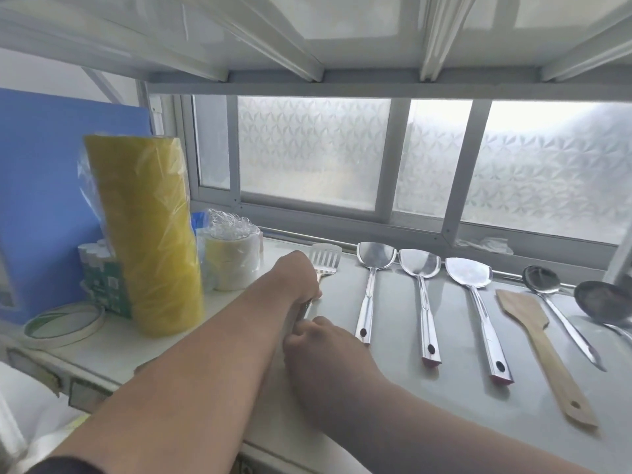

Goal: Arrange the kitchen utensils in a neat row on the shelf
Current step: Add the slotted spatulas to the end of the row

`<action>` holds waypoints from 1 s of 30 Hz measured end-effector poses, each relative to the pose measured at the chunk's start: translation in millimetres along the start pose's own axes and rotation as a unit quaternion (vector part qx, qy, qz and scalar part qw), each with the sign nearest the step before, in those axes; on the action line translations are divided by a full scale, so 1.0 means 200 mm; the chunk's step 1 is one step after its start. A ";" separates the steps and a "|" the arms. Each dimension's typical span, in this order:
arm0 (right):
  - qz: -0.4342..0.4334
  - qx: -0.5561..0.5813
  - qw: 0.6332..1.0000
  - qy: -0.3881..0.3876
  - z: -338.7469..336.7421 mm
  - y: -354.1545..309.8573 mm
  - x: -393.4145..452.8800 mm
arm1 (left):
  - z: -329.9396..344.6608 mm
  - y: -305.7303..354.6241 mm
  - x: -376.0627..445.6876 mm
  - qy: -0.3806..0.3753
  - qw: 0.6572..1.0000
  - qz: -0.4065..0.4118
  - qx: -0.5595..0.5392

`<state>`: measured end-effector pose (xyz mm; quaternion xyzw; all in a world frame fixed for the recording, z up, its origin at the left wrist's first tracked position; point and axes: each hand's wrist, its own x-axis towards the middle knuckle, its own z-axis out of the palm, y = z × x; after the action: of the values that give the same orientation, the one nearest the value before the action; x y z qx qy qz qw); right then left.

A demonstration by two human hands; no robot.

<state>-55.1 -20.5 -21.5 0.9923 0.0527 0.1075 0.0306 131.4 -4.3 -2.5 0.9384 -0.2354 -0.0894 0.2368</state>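
Head view: left hand (298, 278) and right hand (316, 340) both grip the handle of the slotted spatula (325, 260), likely squaring it with the row on the shelf (427, 405). It lies just left of the nearest steel turner (371, 285), blade toward the window (314, 152), handle outward like the rest.

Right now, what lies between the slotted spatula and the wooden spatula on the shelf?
In the head view, three steel turners lie side by side between the slotted spatula and the wooden spatula, heads toward the window.
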 end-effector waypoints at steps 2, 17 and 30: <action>0.011 0.020 1.000 -0.013 -0.02 -0.01 0.03 | -0.01 0.02 0.03 0.015 1.000 0.011 -0.017; 0.008 0.081 0.994 0.068 0.14 0.10 0.11 | 0.01 -0.16 0.12 0.037 0.995 0.087 -0.036; 0.021 0.107 0.991 0.077 0.17 0.10 0.11 | 0.07 -0.17 0.19 0.050 0.992 0.075 -0.091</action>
<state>-24.3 -40.2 -47.7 0.9796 0.0455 0.1779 -0.0821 174.3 -0.7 -32.9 0.8958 -0.2837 -0.0458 0.3391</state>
